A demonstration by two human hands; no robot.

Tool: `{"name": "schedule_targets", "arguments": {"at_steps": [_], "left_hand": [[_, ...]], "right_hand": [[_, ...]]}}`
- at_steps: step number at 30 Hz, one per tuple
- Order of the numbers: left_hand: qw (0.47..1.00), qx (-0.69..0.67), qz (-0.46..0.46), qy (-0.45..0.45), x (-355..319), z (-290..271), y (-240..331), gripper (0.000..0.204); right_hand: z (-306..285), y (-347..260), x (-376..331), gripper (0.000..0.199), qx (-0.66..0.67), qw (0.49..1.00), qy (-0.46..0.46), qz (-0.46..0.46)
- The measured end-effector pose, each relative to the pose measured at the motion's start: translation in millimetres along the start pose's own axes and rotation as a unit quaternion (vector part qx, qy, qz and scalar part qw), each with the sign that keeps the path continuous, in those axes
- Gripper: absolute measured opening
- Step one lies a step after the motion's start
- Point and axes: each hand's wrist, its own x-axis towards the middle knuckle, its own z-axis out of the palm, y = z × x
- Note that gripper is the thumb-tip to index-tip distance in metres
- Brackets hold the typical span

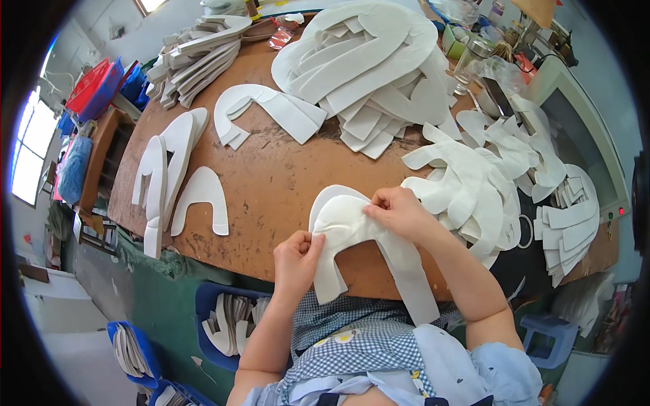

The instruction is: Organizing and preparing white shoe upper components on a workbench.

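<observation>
Brown table [271,189]; arched white piece [359,237] legs-down.

One head-worn fisheye view looks steeply down from just above the person's chest, facing forward across the brown table [271,183] (edges bending at the rim), close to both hands, floor visible at left.

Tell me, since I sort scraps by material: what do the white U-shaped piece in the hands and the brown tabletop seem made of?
White U-shaped piece: likely thin fabric-backed foam or nonwoven, matte; it bends softly and hangs limp over the table edge under the left hand and right hand. Brown tabletop: possibly worn board or leather-like sheet, dull and scuffed.
</observation>
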Motion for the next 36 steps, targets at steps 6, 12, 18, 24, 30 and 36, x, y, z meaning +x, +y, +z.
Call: {"name": "schedule_targets", "arguments": {"at_steps": [6,12,18,24,30,36], "left_hand": [[0.996,0.082,0.003,0.039,22.2,-1.2,9.0,0.030],[0.994,0.097,0.001,0.047,25.7,-1.6,0.8,0.031],[0.994,0.087,0.008,0.059,27.6,1.1,-2.2,0.031],[0.992,0.110,0.018,0.058,28.8,-0.4,-4.0,0.029],[0.997,0.076,0.008,0.026,16.3,-9.0,-1.0,0.024],[0.997,0.047,-0.059,-0.004,-4.1,-16.2,2.7,0.039]], "right_hand": [[7.5,12.2,39.8,0.029,-0.036,0.999,0.001,-0.025],[11.6,9.4,39.1,0.029,-0.011,1.000,0.007,-0.004],[14.9,12.1,39.5,0.029,-0.014,0.999,0.026,-0.020],[17.1,1.6,39.6,0.028,-0.108,0.993,0.025,-0.033],[21.3,3.5,43.7,0.029,-0.163,0.983,0.040,-0.069],[23.5,4.9,42.6,0.029,-0.170,0.982,0.049,-0.071]]}}
